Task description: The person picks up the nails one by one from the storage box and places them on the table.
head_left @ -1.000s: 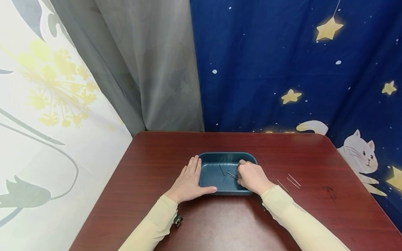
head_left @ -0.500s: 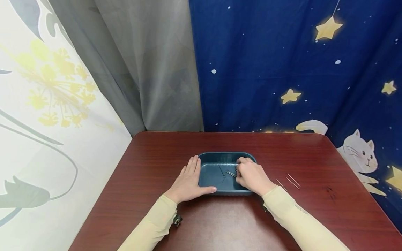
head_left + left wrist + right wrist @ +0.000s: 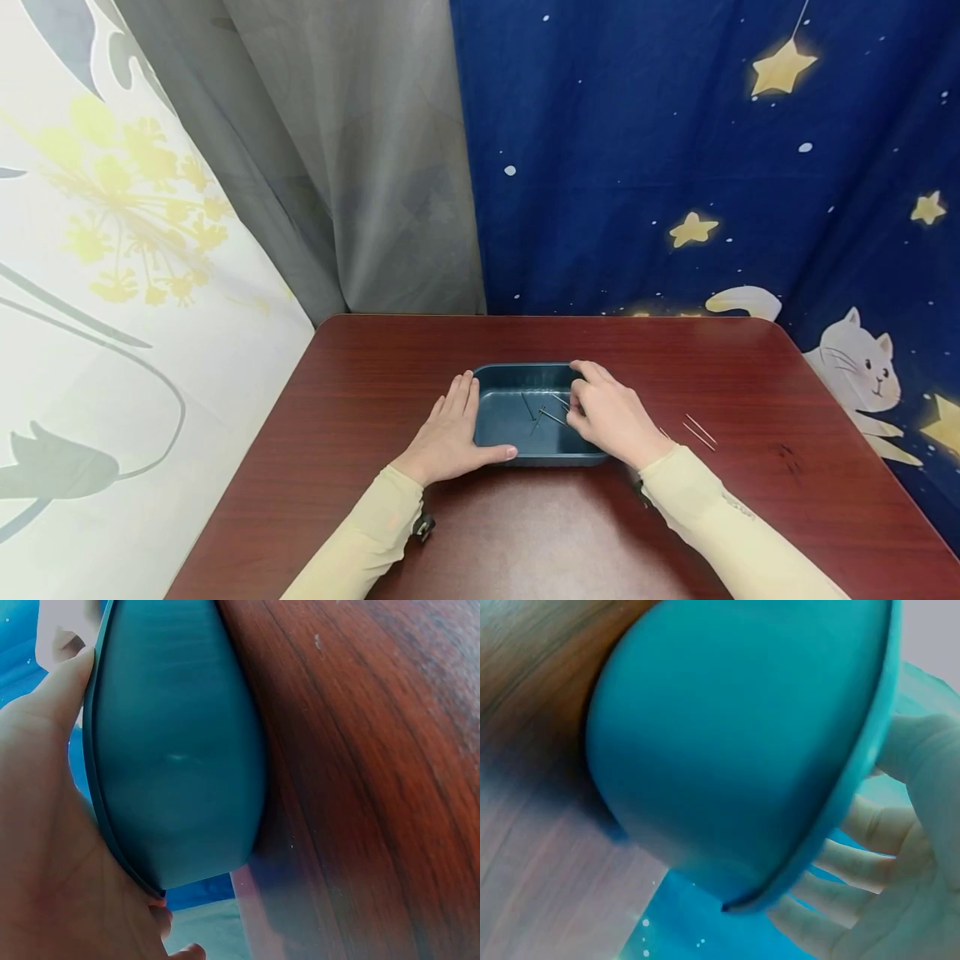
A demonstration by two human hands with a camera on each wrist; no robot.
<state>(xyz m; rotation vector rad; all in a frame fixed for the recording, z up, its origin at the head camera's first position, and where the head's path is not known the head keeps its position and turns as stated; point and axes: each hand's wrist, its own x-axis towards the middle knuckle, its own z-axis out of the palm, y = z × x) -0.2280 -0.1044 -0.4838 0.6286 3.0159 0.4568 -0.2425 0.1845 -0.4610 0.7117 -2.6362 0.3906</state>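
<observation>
A dark teal tray [image 3: 510, 437] stands on the table with several thin metal needles [image 3: 553, 416] lying loose on its floor. My left hand [image 3: 448, 437] lies along its left end, fingers straight, thumb on the front rim; the left wrist view shows the palm against the tray's rim [image 3: 91, 750]. Over the right end of the tray, my right hand [image 3: 613, 421] has thumb and index together at one needle [image 3: 560, 402], pinching its near end, while the other fingers reach toward the back right rim. The right wrist view has this hand [image 3: 900, 862] behind the tray wall [image 3: 727, 750], fingertips hidden.
On the reddish-brown table [image 3: 375, 375], right of the tray, lie more needles [image 3: 701, 433], one partly behind my right wrist. A dark mark [image 3: 787, 458] shows farther right. Grey [image 3: 405, 167] and blue curtains [image 3: 600, 167] hang behind the table's far edge.
My right hand has drawn slightly to the right and its upper fingers have lifted toward the back rim. One needle has separated from the one beside it. The left hand has stayed still.
</observation>
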